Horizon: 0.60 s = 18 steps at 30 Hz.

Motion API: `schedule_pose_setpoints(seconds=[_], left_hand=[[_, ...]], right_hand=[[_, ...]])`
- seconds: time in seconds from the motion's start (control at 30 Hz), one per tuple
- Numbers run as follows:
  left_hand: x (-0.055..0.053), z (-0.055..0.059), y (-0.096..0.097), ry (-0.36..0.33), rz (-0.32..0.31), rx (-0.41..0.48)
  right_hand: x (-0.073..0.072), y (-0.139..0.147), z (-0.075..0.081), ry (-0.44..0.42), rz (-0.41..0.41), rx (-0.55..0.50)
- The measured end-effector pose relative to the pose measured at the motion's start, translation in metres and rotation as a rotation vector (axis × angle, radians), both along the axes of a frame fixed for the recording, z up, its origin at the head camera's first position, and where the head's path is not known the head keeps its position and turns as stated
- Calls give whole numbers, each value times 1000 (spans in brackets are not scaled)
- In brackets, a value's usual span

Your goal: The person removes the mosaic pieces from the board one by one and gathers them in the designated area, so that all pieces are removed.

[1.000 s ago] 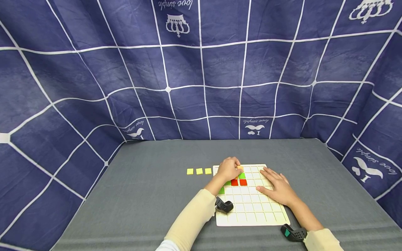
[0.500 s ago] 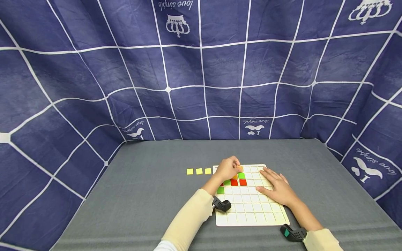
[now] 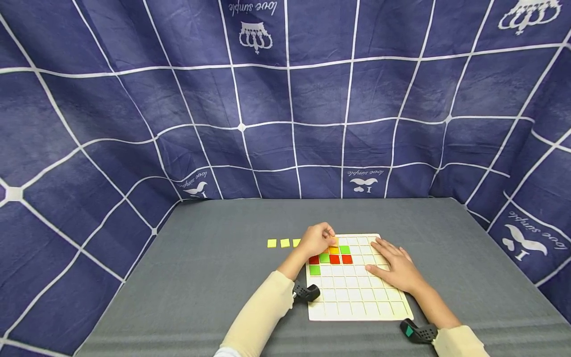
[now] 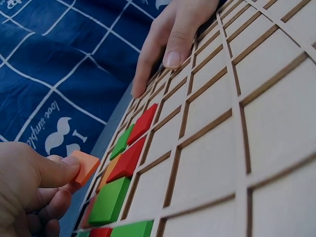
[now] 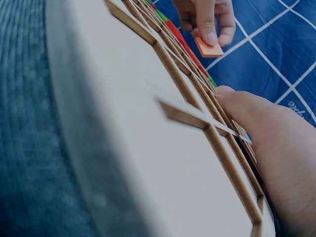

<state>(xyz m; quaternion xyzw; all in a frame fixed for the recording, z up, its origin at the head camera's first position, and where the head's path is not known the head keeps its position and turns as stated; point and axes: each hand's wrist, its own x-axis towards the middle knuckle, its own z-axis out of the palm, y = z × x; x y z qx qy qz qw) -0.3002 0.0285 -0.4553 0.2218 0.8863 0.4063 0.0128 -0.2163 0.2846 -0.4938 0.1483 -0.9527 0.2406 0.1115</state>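
Observation:
My left hand pinches an orange square tile between thumb and fingers. It is over the far left part of a pale wooden grid board. In the left wrist view the tile is tilted and held off the board. Red tiles and green tiles sit in cells at the board's left side, with a yellow-orange tile among them. Part of this group is hidden behind the left hand. My right hand rests with spread, straight fingers on the board's right edge.
Several yellow tiles lie in a row on the grey tabletop, left of the board; the left hand partly covers the nearest one. A blue curtain with white lines hangs behind and beside the table.
My left hand has moved left with the orange tile, uncovering more of the red, green and yellow-orange tiles. The right hand stays in place on the board. The head view has shifted slightly.

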Motion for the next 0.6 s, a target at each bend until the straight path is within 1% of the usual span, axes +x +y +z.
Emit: schedule_pose_setpoints(seconds=[0.2,0.27,0.43,0.6], left_hand=[[2,2,-12,-6,6,21],[2,2,-16,3,7,32],[1,4,-28,5,31,34],[0,4,-39,-14,57,39]], right_hand=[[1,0,-1,10,10,-9],[1,0,-2,15,11,-10],[0,0,-3,9,12,-11],[0,1,-3,-5,9,-12]])
